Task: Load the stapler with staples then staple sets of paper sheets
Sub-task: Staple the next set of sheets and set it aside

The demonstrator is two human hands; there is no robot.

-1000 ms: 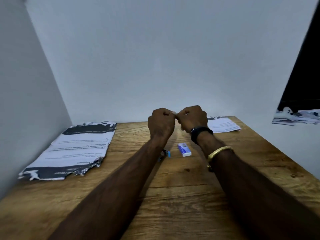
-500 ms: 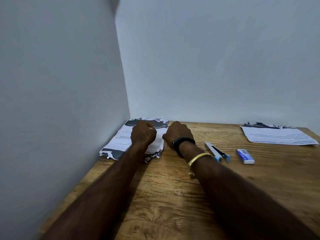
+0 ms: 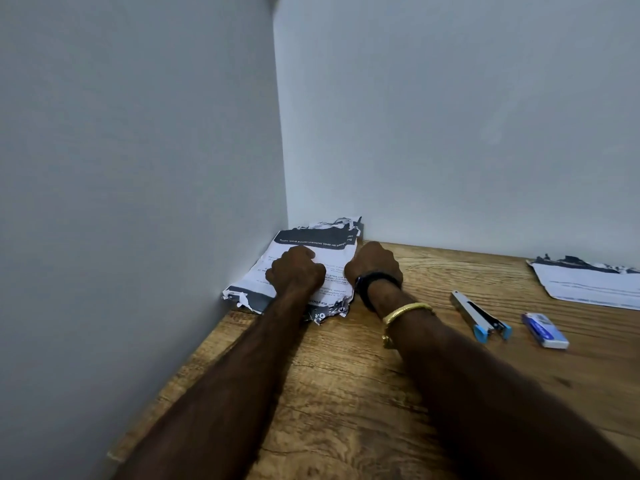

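Hands: two; the left hand [image 3: 295, 271] rests curled on the far-left paper stack, the right hand [image 3: 374, 263] curled at that stack's right edge. Whether either set of fingers pinches a sheet cannot be told.
Paper stacks: two; a torn-edged white stack of printed sheets with black bands [image 3: 304, 271] in the far-left corner, and a second white printed stack [image 3: 588, 282] at far right.
Stapler: one silver stapler with blue ends [image 3: 479, 317], lying open on the wooden table [image 3: 346, 393], right of the right wrist, untouched.
Staple box: one small blue-and-white box [image 3: 544, 330], just right of the stapler.
Wrist wear: one black band [image 3: 377, 280], one gold bangle [image 3: 407, 311], both on the right arm.
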